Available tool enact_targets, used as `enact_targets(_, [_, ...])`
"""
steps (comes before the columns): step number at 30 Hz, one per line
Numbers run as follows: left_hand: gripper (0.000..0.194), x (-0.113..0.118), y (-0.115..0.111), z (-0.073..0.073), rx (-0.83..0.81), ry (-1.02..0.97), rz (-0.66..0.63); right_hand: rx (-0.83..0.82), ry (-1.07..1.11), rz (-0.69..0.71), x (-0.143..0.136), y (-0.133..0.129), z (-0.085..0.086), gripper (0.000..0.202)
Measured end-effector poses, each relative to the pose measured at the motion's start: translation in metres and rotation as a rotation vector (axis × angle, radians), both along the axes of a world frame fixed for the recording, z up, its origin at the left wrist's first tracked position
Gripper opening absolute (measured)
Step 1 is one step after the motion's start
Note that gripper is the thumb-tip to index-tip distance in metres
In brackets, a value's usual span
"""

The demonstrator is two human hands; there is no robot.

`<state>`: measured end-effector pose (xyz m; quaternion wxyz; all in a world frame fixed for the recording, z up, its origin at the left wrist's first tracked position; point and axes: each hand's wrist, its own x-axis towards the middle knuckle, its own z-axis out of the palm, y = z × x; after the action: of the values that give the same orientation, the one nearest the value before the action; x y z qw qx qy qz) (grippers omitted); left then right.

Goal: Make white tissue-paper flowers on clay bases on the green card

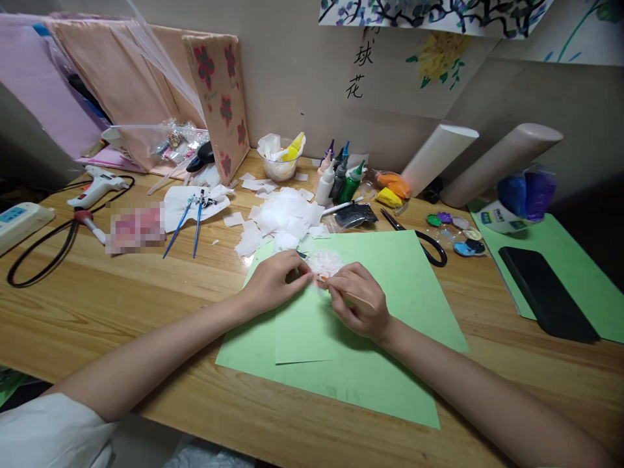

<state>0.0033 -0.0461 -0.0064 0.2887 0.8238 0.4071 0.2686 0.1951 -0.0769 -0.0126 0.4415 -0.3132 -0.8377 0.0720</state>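
Two sheets of green paper [390, 383] lie overlapped on the wooden table. On them sits a small white piece with a rough, crinkled surface [325, 262], with a bit of orange at its near edge. My right hand [361, 299] is closed round a slim tool with a pale wooden handle [358, 299]; its tip meets the orange spot and its kind is unclear. At the piece's left edge is my left hand [277, 279], thumb and forefinger pinched together. What lies between those fingertips is too small to make out.
Torn white paper pieces [285, 214] are heaped behind the sheets, beside paint bottles [351, 182] and a plastic bowl [280, 162]. Black-handled scissors [431, 250] lie right, near a black phone-like slab [546, 292]. Two blue brushes [197, 227] and a glue gun [95, 188] are left.
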Motion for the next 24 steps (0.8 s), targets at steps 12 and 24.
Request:
enact_targets(12, [0.014, 0.0011, -0.0003, 0.0004, -0.05, -0.001, 0.052, -0.116, 0.021, -0.082, -0.0033, 0.0026, -0.0001, 0.016])
enact_targets(24, [0.018, 0.0012, 0.0, 0.0017, -0.088, 0.039, 0.085, -0.083, 0.11, -0.091, -0.0019, 0.0014, 0.0002, 0.017])
